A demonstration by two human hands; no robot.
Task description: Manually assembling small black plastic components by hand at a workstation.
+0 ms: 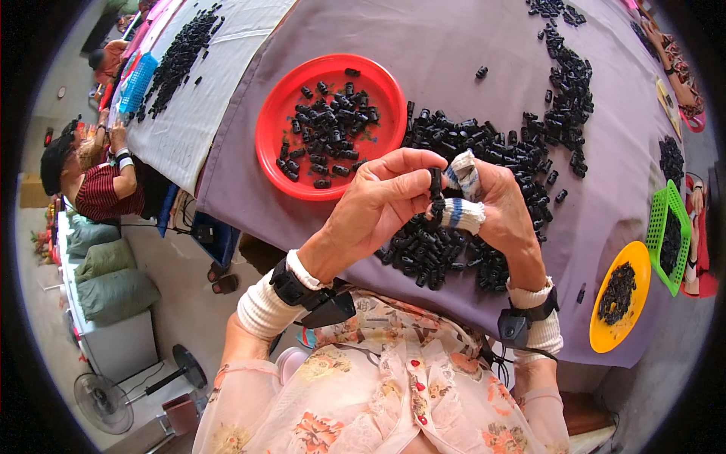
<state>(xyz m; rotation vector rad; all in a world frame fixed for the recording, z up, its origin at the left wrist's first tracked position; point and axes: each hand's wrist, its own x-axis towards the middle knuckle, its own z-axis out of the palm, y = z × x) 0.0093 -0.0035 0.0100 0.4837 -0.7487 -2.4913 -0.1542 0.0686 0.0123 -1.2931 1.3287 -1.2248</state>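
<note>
While my left hand pinches a small black part between thumb and fingertips, those fingers are closed down to the part's own width. Part is held up off the bench, in front of me, over the black pile. Look of it: glossy black, slim, roughly cylindrical, near upright, apparently a narrower bit about midway. Finer detail too small to read.

Right hand meets it from the other side: fingers curled, thumb and forefinger in white covers with blue stripes, thumb tip right at the part's lower end. Can't tell if they grip it or only touch.

Pile under both hands: short shiny black cylinders like this one, lying every which way, trailing off to the far right. Left of it, red tray with a heap of similar pieces. White knit cuffs and black strapped units on both wrists.

Further out, right: yellow plate of dark bits, then green basket with black pieces. Far left: blue basket, another black heap, co-worker in a striped top.
</note>
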